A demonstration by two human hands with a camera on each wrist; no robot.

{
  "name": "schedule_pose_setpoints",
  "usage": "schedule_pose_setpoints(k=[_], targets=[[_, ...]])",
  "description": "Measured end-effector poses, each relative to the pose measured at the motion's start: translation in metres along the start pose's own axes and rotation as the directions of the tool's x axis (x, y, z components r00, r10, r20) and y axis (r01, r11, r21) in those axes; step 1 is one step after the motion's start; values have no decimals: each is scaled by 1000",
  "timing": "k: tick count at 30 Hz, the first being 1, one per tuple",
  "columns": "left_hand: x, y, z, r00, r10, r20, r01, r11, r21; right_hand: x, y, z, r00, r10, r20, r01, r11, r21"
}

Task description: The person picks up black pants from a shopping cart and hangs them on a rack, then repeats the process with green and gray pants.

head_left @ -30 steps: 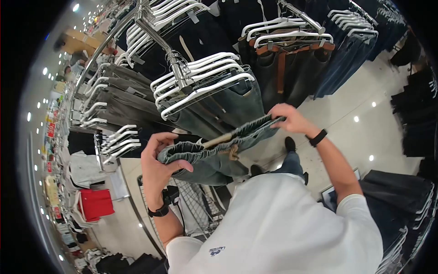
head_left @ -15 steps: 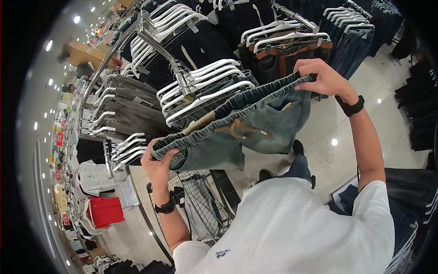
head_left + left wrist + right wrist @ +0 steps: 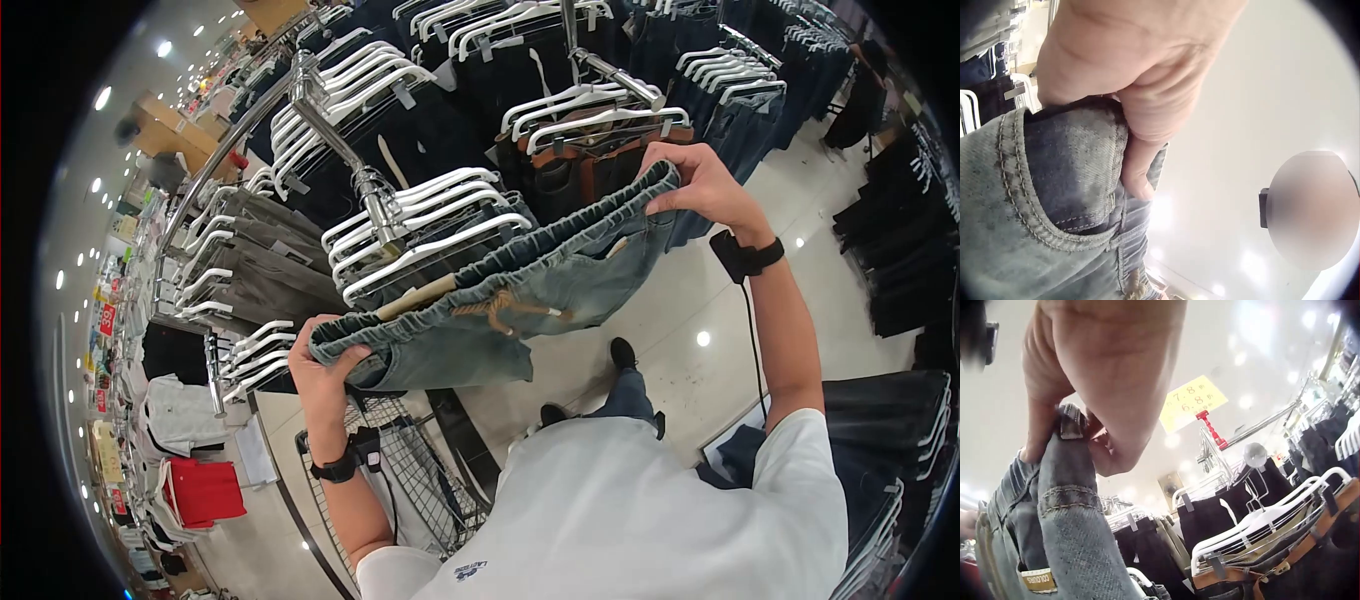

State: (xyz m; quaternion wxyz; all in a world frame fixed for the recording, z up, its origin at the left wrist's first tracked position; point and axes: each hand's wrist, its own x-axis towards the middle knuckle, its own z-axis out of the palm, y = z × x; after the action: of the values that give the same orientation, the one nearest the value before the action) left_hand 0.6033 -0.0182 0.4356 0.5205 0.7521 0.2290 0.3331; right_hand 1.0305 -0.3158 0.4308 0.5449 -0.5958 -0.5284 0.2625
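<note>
A pair of faded blue-grey jeans [image 3: 610,285] with a gathered elastic waistband hangs stretched out between both hands. My left hand [image 3: 325,375] grips one end of the waistband, its thumb on the near side. At the opposite end, held higher, my right hand [image 3: 705,190] pinches the band between thumb and fingers. A brown drawstring [image 3: 495,310] dangles at the front middle. The left wrist view has the front pocket [image 3: 1066,181] close below the left hand. In the right wrist view, a small tan label [image 3: 1039,580] is sewn below the band.
Just beyond the jeans, white hangers [image 3: 440,250] with trousers fill a metal rack [image 3: 340,150]. A wire cart [image 3: 430,470] stands below the left forearm. More dark trousers [image 3: 870,410] hang at the right. A yellow price sign [image 3: 1194,403] is clipped above the rack.
My right hand has risen and the waistband is spread wider, with more of the jeans' front and drawstring facing up. In the last half second the view shifted slightly; both hands keep their grip.
</note>
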Motion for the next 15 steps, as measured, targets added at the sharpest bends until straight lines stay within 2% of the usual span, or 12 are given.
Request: schedule_pose_setpoints(k=[3,4,6,8,10,12,13,14,15], targets=[[0,-4,-1,1000,-10,0,10,1000,28,0,11,-3,993,-114,11,114,992,-45],[0,-6,-1,1000,-13,-6,13,1000,28,0,11,0,994,-106,-11,106,994,-39],[-2,-15,-6,1000,5,3,-5,1000,-18,-2,13,7,995,-89,-52,88,996,-25],[-6,-18,-7,999,-29,-12,28,996,-81,-4,19,12,998,-10,-69,11,1000,21],[-8,-27,-5,999,6,-43,-11,992,-125,-6,22,17,994,81,-76,-78,996,51],[-13,-32,-8,996,36,-79,-47,989,-138,-9,21,18,992,58,-111,-74,987,-146],[-14,-34,-10,993,57,-99,-59,998,-19,-8,17,17,994,27,-107,-52,969,-242],[-17,-29,-7,992,79,-97,-78,997,13,-3,15,19,996,-14,-88,-15,947,-320],[-19,-20,-7,992,57,-110,-43,991,125,0,16,19,997,7,-82,-32,952,-305]])
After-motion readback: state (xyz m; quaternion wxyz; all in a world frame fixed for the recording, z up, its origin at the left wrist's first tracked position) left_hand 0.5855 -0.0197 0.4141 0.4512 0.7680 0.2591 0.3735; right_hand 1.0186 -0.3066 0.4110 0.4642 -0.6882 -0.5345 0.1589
